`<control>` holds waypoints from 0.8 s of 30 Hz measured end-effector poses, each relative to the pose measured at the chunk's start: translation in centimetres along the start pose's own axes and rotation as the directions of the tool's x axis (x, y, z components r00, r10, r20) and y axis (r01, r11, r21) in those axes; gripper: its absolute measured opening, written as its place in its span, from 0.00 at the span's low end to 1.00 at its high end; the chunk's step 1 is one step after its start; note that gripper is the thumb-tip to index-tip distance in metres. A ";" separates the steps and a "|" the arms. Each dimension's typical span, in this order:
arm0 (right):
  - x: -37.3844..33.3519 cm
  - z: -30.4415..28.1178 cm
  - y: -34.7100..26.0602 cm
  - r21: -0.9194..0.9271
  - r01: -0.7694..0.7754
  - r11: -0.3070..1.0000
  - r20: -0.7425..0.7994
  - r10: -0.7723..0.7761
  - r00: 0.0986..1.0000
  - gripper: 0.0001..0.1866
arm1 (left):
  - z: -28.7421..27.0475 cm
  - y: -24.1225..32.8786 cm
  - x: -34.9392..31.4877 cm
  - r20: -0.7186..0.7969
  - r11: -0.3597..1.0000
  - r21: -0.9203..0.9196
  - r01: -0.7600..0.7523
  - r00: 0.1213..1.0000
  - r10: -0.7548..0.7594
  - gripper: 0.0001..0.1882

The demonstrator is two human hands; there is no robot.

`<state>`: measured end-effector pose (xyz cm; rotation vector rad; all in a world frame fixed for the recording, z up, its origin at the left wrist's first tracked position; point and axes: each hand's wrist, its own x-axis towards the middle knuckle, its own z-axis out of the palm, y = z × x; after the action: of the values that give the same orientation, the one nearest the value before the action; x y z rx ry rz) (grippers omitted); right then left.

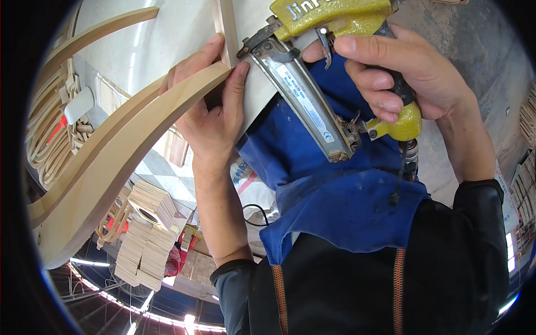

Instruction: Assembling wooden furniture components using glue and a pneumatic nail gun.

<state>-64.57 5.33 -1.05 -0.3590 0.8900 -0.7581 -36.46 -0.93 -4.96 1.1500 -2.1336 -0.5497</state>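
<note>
My left hand [215, 106] grips the end of a long curved pale wooden piece [106, 162] and presses it against a straight wooden strip [228, 28] on a white panel [167, 33]. My right hand [402, 72] is closed round the handle of a yellow pneumatic nail gun [335, 22]. The gun's metal magazine [304, 100] slants down to the right, and its nose sits at the joint beside my left fingers. An air hose fitting [410, 153] hangs below the handle.
A blue apron [335, 195] and dark sleeves fill the lower middle. Stacks of small wooden blocks [148, 234] lie at lower left. Bundles of curved wooden parts [53, 128] pile up on the far left. Grey concrete floor [480, 50] shows at upper right.
</note>
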 end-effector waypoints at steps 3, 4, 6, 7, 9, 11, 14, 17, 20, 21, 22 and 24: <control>0.3 0.5 -0.9 0.064 -0.051 0.997 0.014 0.050 0.999 0.24 | 0.1 0.2 0.1 0.004 1.000 -0.006 0.002 1.000 -0.002 0.22; 0.4 0.6 -1.2 0.085 -0.069 0.994 0.020 0.067 0.998 0.24 | 0.0 0.2 0.1 0.005 1.000 -0.008 0.003 1.000 -0.003 0.22; 0.4 0.6 -1.5 0.068 -0.061 0.996 0.032 0.059 0.998 0.24 | 0.1 0.2 0.1 0.002 1.000 -0.007 -0.002 1.000 0.002 0.22; 0.4 0.6 -1.7 0.051 -0.051 0.997 0.045 0.049 0.998 0.24 | 0.1 0.2 0.1 0.000 1.000 -0.006 -0.008 1.000 0.008 0.22; 0.6 0.5 -1.8 0.019 -0.031 0.999 0.072 0.030 0.997 0.24 | 0.1 0.1 0.1 -0.003 1.000 -0.002 -0.020 1.000 0.020 0.22; 0.7 0.3 -1.8 0.050 -0.057 0.997 0.090 0.052 0.995 0.24 | 0.0 0.1 0.1 -0.002 1.000 0.002 -0.020 1.000 0.020 0.21; 1.0 -0.4 -1.8 0.146 -0.132 0.980 0.146 0.110 0.983 0.23 | -0.1 0.1 0.1 0.010 1.000 0.015 -0.028 1.000 0.028 0.21; 1.7 -2.1 -1.3 0.242 -0.242 0.940 0.266 0.175 0.948 0.16 | -0.1 0.3 0.1 0.011 1.000 0.016 -0.012 1.000 0.012 0.21; 1.6 -2.6 -1.2 0.324 -0.348 0.880 0.388 0.212 0.897 0.09 | -0.1 0.4 0.2 0.015 1.000 0.015 -0.005 1.000 0.004 0.21; 1.3 -1.9 -1.3 0.263 -0.287 0.921 0.313 0.200 0.928 0.12 | 0.0 0.2 0.1 0.012 1.000 0.009 -0.008 1.000 0.008 0.21; 1.1 -1.1 -1.4 0.197 -0.231 0.953 0.241 0.182 0.953 0.15 | -0.1 -0.1 -0.1 0.010 1.000 0.006 -0.009 1.000 0.009 0.21; 0.8 0.0 -1.5 0.049 -0.131 0.990 0.100 0.125 0.987 0.22 | -0.2 -0.3 -0.2 0.005 1.000 0.001 -0.010 1.000 0.010 0.21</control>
<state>-64.94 3.73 -0.64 -0.2839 0.7916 -0.6403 -36.09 -0.93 -5.10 1.1391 -2.1431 -0.5479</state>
